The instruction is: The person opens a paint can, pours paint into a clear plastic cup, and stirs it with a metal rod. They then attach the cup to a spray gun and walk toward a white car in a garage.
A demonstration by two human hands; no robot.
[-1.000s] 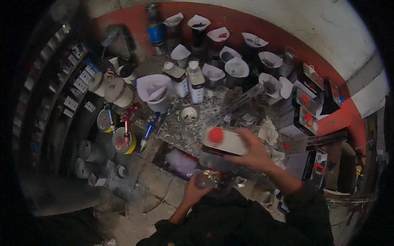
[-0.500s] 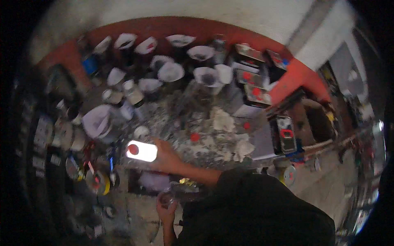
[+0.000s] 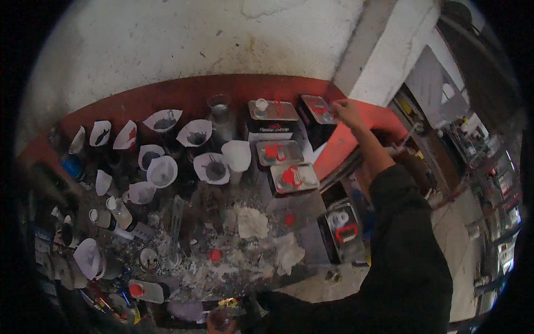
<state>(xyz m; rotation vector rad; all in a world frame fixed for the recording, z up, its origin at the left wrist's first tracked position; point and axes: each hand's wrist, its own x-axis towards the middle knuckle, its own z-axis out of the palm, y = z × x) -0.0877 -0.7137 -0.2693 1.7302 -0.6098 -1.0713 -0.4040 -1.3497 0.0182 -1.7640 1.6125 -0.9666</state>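
My right hand (image 3: 349, 114) reaches to the back right, its fingers drawn together at the edge of a dark metal can (image 3: 318, 109). A hint of something bluish shows at the fingertips, too small to name. Low in the picture, my left hand (image 3: 229, 328) is wrapped around a small round cup (image 3: 219, 319); what it contains cannot be made out. A pale flat bottle with a red cap (image 3: 147, 290) stands near the table's front left edge, touched by neither hand.
Several cups with paper cone strainers (image 3: 162, 171) crowd the back left. Metal cans (image 3: 272, 119) with red handles line the right, another (image 3: 342, 234) nearer. Crumpled rags (image 3: 252, 222) and a red cap (image 3: 214, 255) lie on the stained tabletop (image 3: 194, 273).
My right hand has let go of the red-capped bottle at the front left and moved to the can at the back right. The view has shifted; my left hand still has the cup.
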